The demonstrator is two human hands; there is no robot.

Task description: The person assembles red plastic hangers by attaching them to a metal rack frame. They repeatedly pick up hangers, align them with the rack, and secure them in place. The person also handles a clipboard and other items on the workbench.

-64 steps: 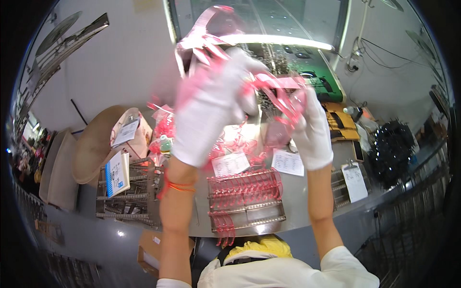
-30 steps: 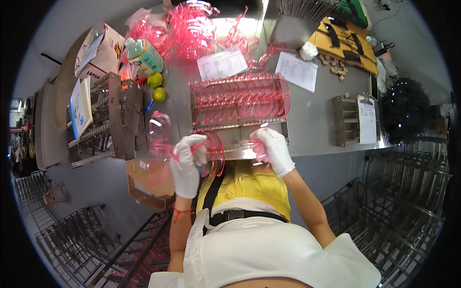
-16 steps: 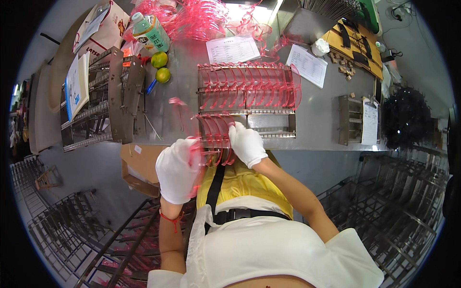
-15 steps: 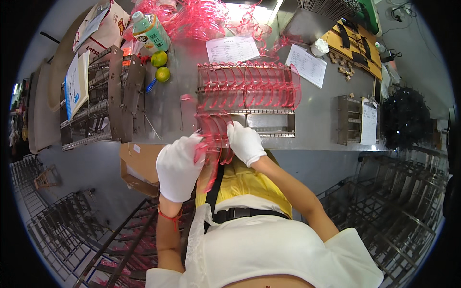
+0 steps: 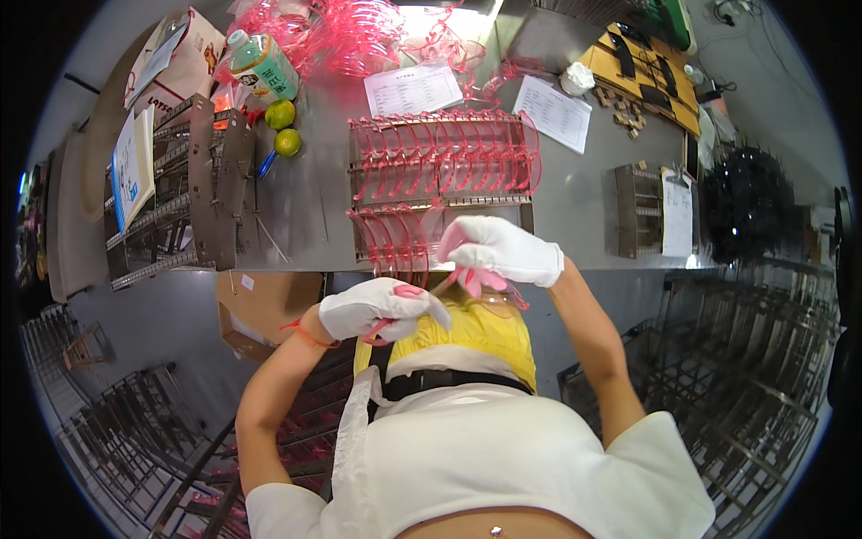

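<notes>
Gleaming table (image 5: 314,198), pink pieces (image 5: 476,160), floor (image 5: 171,323)

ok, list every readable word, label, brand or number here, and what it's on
Not copying any wording; just where print shows:
Green-labelled bottle: large characters, partly legible.
Cream carrier bag: dark red lettering, partly legible.
Blue-and-white booklet: cover print, too blurred.
Left printed sheet: too small.
Right printed sheet: too small.
Clipboard sheet: too small.
Carton's white label: too small.
Metal rack: none discernible.
</notes>
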